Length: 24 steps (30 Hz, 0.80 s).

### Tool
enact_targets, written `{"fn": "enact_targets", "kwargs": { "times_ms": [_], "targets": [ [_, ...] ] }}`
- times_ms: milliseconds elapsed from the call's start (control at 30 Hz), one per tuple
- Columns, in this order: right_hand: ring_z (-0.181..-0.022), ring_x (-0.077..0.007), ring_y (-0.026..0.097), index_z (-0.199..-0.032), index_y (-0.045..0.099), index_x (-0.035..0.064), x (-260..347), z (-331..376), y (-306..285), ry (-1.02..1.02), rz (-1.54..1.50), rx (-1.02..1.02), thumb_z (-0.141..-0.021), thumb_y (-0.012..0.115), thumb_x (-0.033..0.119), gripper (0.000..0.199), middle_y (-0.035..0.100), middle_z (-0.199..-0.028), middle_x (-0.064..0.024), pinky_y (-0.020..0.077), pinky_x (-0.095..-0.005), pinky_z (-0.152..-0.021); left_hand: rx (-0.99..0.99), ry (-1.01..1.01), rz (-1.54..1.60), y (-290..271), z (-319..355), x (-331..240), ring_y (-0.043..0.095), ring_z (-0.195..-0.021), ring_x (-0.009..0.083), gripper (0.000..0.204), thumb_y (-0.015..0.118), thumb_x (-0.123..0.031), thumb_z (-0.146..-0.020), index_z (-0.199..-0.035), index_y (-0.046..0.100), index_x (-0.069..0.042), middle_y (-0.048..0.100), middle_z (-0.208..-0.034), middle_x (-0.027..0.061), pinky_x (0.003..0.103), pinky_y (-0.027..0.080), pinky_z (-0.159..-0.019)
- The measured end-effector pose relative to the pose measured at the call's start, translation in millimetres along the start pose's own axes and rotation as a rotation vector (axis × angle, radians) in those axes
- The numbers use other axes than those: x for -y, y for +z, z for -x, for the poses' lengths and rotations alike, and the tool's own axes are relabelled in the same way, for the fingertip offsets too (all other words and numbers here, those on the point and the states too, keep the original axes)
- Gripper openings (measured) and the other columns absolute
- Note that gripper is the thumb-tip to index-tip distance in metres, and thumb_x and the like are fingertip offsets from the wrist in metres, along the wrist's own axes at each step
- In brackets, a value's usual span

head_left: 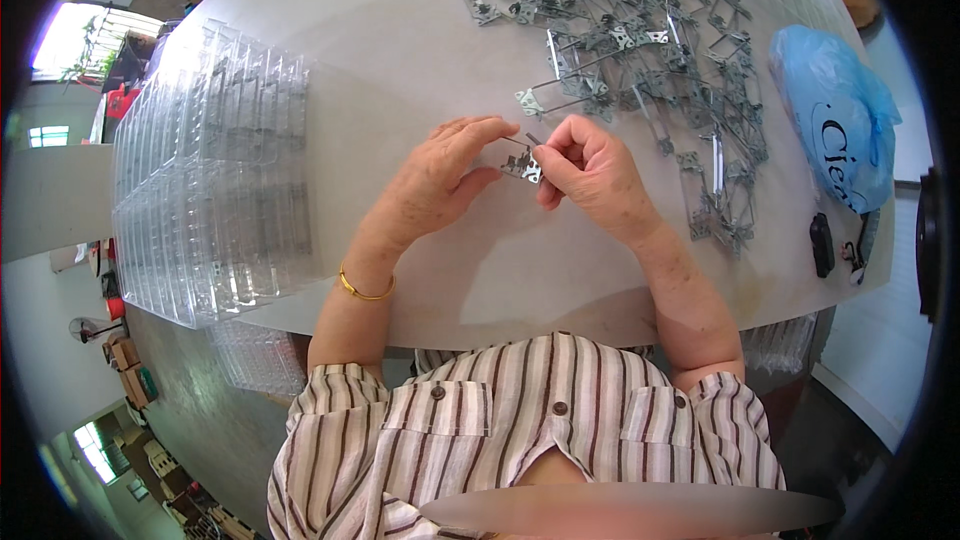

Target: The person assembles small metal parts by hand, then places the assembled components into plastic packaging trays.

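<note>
My left hand (pixel 430 175) curves around the left side of a small metal bracket (pixel 531 169), its thumb and fingers at the bracket's ends. Pinched at the other side of this bracket is my right hand (pixel 590 170), thumb and forefinger pressed together. A thin dark strip sticks out above the right fingertips; whether it belongs to the bracket I cannot tell. Beyond both hands lies a large loose heap of similar metal brackets (pixel 640 65), thin frames with holed end plates, reaching down along the right of my right hand.
Stacked clear plastic trays (pixel 215 175) stand on the left of the pale table (pixel 400 60). To the right are a blue plastic bag (pixel 830 110) and a small black object (pixel 821 245) near the table edge. More clear trays (pixel 258 355) sit below the table's left edge.
</note>
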State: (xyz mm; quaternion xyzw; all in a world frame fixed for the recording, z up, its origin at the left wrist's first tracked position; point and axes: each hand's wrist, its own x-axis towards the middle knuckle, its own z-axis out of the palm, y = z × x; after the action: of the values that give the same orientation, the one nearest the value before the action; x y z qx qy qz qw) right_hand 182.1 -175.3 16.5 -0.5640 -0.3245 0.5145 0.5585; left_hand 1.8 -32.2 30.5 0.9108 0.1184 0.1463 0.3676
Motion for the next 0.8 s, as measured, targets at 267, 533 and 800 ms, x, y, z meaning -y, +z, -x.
{"fn": "enact_targets", "kwargs": {
  "times_ms": [267,533,800],
  "targets": [
    [-0.068,-0.0106,0.071,-0.091,0.057,0.0027,-12,0,12,0.013,-0.002,-0.046,-0.1,0.064,0.013,0.015,0.067,-0.077,-0.0031,0.0565,-0.0235,-0.06,-0.334,-0.337,-0.02,2,20,-11,0.067,-0.085,0.0178,0.022,0.073,-0.006,-0.091,-0.111,0.065,0.0,0.07,-0.097,0.0104,0.03,0.054,-0.075],
    [-0.075,-0.0122,0.073,-0.092,0.056,0.0026,-19,1,20,0.051,-0.027,-0.023,-0.1,0.063,0.014,0.015,0.068,-0.085,-0.0033,0.0579,-0.0238,-0.064,-0.209,-0.338,0.089,19,30,-24,0.063,-0.069,0.0195,0.017,0.072,-0.012,-0.091,-0.101,0.064,0.0,0.067,-0.084,0.0106,0.032,0.053,-0.063],
    [-0.075,-0.0114,0.072,-0.094,0.058,0.002,-22,4,24,0.058,0.024,0.014,-0.1,0.064,0.014,0.015,0.071,-0.088,-0.0057,0.057,-0.0233,-0.065,-0.185,-0.379,0.034,17,33,-27,0.06,-0.068,0.0145,0.014,0.071,-0.006,-0.09,-0.1,0.064,0.001,0.066,-0.084,0.0097,0.03,0.051,-0.063]
  ]
}}
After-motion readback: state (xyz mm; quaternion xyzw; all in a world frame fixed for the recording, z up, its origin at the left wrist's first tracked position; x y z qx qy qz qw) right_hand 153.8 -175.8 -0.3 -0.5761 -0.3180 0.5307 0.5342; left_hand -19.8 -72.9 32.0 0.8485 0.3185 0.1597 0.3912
